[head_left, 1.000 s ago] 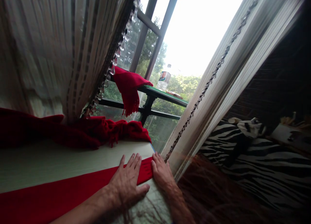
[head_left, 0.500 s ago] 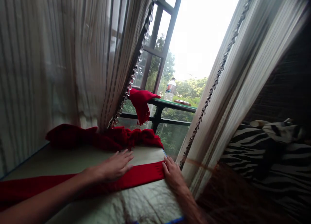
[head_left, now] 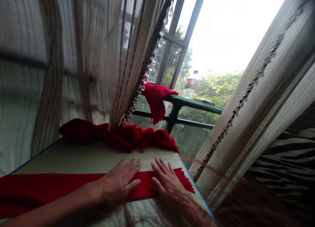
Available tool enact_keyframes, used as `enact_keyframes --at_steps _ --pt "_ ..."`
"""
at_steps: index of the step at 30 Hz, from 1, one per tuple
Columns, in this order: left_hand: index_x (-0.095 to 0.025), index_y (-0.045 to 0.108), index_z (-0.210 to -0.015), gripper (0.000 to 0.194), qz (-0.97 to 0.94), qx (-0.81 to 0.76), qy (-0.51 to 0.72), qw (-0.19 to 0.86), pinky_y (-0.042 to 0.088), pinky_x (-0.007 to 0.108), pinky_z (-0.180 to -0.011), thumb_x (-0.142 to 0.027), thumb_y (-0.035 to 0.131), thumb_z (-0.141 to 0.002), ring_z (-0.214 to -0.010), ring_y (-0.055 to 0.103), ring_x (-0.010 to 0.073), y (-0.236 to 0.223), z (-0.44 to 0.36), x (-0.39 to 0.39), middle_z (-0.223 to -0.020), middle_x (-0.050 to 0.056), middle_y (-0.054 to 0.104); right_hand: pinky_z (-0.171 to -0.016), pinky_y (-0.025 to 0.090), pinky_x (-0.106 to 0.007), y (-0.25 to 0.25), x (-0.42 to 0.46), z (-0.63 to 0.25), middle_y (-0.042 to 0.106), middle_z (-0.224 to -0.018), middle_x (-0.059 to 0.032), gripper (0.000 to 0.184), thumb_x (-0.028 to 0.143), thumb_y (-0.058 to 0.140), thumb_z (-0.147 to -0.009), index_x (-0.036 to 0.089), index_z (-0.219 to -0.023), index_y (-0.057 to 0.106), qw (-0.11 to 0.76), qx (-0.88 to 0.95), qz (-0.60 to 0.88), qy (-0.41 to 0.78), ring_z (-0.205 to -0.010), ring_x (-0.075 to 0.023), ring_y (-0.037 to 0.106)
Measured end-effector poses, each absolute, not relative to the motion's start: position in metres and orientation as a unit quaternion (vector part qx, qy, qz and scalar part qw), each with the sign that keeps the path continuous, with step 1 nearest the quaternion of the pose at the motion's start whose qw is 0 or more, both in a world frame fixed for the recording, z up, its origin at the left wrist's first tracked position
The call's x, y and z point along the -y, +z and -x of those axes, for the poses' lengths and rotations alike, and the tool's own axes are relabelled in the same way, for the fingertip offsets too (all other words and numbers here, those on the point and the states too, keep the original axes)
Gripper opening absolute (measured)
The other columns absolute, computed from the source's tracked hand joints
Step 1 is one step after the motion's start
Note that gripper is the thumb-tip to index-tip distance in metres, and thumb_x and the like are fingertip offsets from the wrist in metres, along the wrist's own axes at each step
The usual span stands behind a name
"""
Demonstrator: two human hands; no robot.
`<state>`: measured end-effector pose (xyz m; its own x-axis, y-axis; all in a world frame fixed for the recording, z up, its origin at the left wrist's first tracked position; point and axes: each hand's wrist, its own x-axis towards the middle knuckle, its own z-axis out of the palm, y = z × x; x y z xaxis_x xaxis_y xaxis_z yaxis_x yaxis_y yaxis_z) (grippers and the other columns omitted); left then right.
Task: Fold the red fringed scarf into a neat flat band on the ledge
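A long red scarf (head_left: 44, 187) lies flat across a pale table top (head_left: 81, 158), its fringed end (head_left: 184, 181) near the table's right edge. My left hand (head_left: 120, 181) rests flat on the scarf, fingers stretched out. Beside it, my right hand (head_left: 167, 181) presses flat on the scarf close to the fringe, fingers spread. Both hands hold nothing. A second red scarf (head_left: 118, 138) lies bunched at the table's far edge.
Striped sheer curtains (head_left: 103, 56) with a beaded edge hang behind the table. Through the window, a third red scarf (head_left: 156, 97) drapes over a green railing (head_left: 197, 103) that carries a plastic bottle (head_left: 190, 85). Zebra-striped fabric (head_left: 295, 154) lies at the right.
The scarf's fringed end now shows at the table's right edge. My right hand moved from the scarf's end onto its top, and my left hand drew in beside it. The view swung left.
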<state>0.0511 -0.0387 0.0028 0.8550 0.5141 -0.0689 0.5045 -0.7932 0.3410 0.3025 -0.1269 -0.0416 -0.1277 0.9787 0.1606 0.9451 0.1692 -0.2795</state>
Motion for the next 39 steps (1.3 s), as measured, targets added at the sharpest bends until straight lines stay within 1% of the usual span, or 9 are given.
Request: enact_keyframes --at_steps 5,14,18,20,25,28,31,35,39 --pt "-0.026 0.026 -0.161 0.066 -0.951 -0.267 -0.002 0.158 0.008 0.059 -0.127 -0.057 0.038 -0.104 -0.156 0.014 0.0311 -0.007 -0.051 0.037 -0.167 0.004 0.020 -0.126 0.014 -0.063 -0.039 0.122 -0.289 0.024 -0.169 -0.0049 0.066 0.064 0.032 -0.101 0.033 -0.159 0.028 0.109 0.750 0.647 0.076 -0.157 -0.0294 0.017" --pt "-0.026 0.021 -0.162 0.071 -0.958 -0.257 0.037 0.125 0.007 0.059 -0.127 -0.064 0.035 -0.103 -0.157 0.012 0.0324 -0.026 -0.031 0.031 -0.169 0.004 0.018 -0.128 0.014 -0.059 -0.035 0.126 -0.297 0.020 -0.169 0.0001 0.066 0.067 0.031 -0.101 0.037 -0.159 0.025 0.090 0.735 0.667 0.087 -0.157 -0.0265 0.015" --pt "-0.030 0.014 -0.163 0.072 -0.972 -0.182 0.066 0.130 0.002 0.060 -0.127 -0.062 0.037 -0.103 -0.157 0.006 0.0332 -0.025 -0.027 0.031 -0.170 0.002 0.009 -0.127 0.007 -0.064 -0.033 0.125 -0.287 0.023 -0.168 -0.0028 0.066 0.066 0.035 -0.100 0.034 -0.158 0.028 0.095 0.734 0.666 0.088 -0.157 -0.0301 0.016" --pt "-0.028 0.016 -0.163 0.075 -0.971 -0.182 0.045 0.149 0.002 0.059 -0.127 -0.067 0.035 -0.102 -0.157 0.009 0.0337 -0.025 -0.029 0.031 -0.169 0.003 0.011 -0.127 0.004 -0.065 -0.034 0.121 -0.272 0.023 -0.167 -0.0031 0.068 0.066 0.039 -0.099 0.034 -0.158 0.028 0.113 0.744 0.654 0.083 -0.156 -0.0318 0.016" --pt "-0.024 0.013 -0.163 0.087 -0.960 -0.219 0.035 0.170 0.002 0.056 -0.128 -0.074 0.038 -0.096 -0.156 0.013 0.0346 -0.040 -0.033 0.025 -0.168 0.006 0.009 -0.128 0.012 -0.057 -0.043 0.112 -0.240 0.014 -0.168 0.0091 0.072 0.056 0.044 -0.099 0.045 -0.160 0.006 0.150 0.765 0.615 0.118 -0.156 -0.0275 0.016" --pt "-0.027 0.014 -0.162 0.087 -0.956 -0.228 0.054 0.177 0.004 0.056 -0.129 -0.075 0.040 -0.095 -0.155 0.014 0.0362 -0.052 -0.031 0.020 -0.167 0.004 0.007 -0.128 0.009 -0.059 -0.043 0.116 -0.252 0.017 -0.168 0.0071 0.068 0.061 0.042 -0.100 0.044 -0.159 0.015 0.134 0.749 0.638 0.120 -0.156 -0.0277 0.017" --pt "-0.027 0.019 -0.162 0.083 -0.957 -0.219 0.076 0.177 0.005 0.057 -0.128 -0.073 0.041 -0.096 -0.154 0.018 0.0374 -0.053 -0.031 0.021 -0.167 0.004 0.012 -0.128 0.012 -0.057 -0.039 0.128 -0.282 0.023 -0.167 0.0042 0.062 0.062 0.035 -0.102 0.039 -0.158 0.025 0.125 0.721 0.674 0.100 -0.156 -0.0273 0.020" --pt "-0.021 0.024 -0.161 0.083 -0.955 -0.230 0.060 0.180 0.006 0.058 -0.127 -0.069 0.043 -0.097 -0.154 0.019 0.0375 -0.044 -0.033 0.025 -0.166 0.010 0.016 -0.128 0.018 -0.057 -0.044 0.142 -0.318 0.028 -0.166 0.0016 0.058 0.057 0.033 -0.103 0.035 -0.157 0.031 0.122 0.678 0.722 0.064 -0.155 -0.0281 0.023" --pt "-0.021 0.024 -0.162 0.082 -0.956 -0.227 0.057 0.176 0.006 0.058 -0.127 -0.066 0.047 -0.097 -0.154 0.018 0.0359 -0.028 -0.033 0.030 -0.166 0.011 0.017 -0.129 0.017 -0.056 -0.054 0.145 -0.334 0.028 -0.165 0.0042 0.056 0.056 0.033 -0.103 0.037 -0.156 0.031 0.126 0.673 0.728 0.042 -0.155 -0.0269 0.023"
